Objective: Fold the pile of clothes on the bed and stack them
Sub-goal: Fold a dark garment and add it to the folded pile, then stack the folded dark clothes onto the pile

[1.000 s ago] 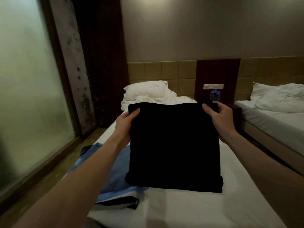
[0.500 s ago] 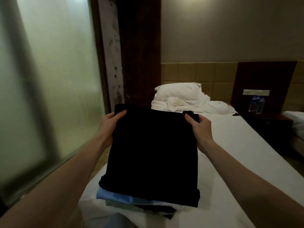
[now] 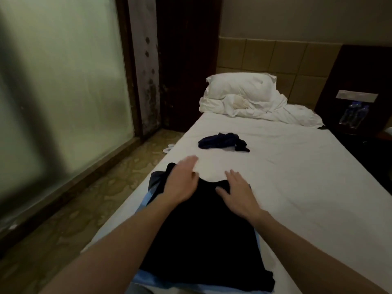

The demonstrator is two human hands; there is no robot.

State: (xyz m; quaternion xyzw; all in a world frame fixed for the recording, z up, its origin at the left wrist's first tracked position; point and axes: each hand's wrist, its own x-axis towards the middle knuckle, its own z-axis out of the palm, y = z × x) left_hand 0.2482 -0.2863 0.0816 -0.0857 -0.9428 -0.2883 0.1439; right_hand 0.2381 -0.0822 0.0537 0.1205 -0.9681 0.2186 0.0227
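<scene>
A folded black garment (image 3: 203,236) lies flat on top of a stack at the near left of the white bed (image 3: 297,187). Under it a light blue garment (image 3: 146,276) shows along the stack's edges. My left hand (image 3: 182,183) is flat, fingers straight, over the black garment's far left corner. My right hand (image 3: 237,192) rests flat on its far edge with fingers spread. A crumpled dark blue garment (image 3: 222,143) lies loose farther up the bed, apart from both hands.
A white pillow (image 3: 239,85) and bunched white sheet (image 3: 275,113) sit at the head of the bed. A frosted glass wall (image 3: 63,92) runs along the left, with a strip of floor (image 3: 95,198) between. Water bottles (image 3: 354,115) stand on the dark nightstand at right.
The black garment was held up by its top corners; now it lies on the stack and both hands have let go and lie flat on it. The view has turned left and down.
</scene>
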